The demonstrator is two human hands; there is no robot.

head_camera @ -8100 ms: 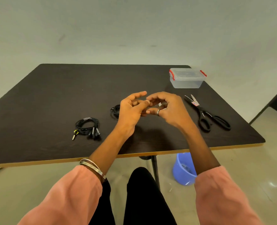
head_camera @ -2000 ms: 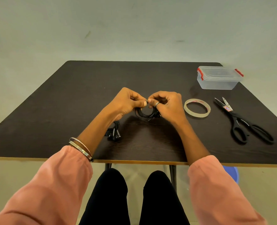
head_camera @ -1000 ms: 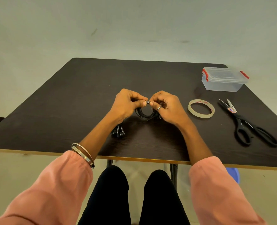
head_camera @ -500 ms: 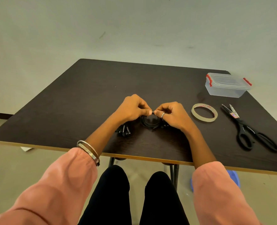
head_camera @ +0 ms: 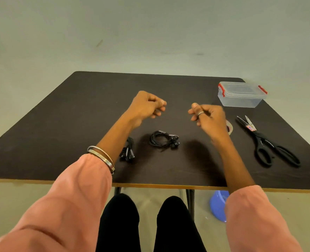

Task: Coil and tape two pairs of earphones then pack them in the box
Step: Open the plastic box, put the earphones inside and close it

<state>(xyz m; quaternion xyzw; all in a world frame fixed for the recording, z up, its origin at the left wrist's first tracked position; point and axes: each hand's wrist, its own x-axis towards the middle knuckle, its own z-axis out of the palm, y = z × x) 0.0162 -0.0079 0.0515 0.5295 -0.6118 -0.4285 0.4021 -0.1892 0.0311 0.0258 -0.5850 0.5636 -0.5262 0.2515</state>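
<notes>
One coiled pair of black earphones lies free on the dark table, between my two arms. A second black pair lies just left of it, partly hidden by my left forearm. My left hand and my right hand hover above the table, apart from each other, fingers curled and holding nothing that I can see. The clear plastic box with red clips stands closed at the far right.
A roll of clear tape peeks out from behind my right hand. Black scissors lie to its right, near the table's right edge. A blue bucket stands on the floor under the table's front edge.
Both hands have let go of the coiled earphones, risen and moved apart. The coil now lies on the table. The camera has tilted a little.
</notes>
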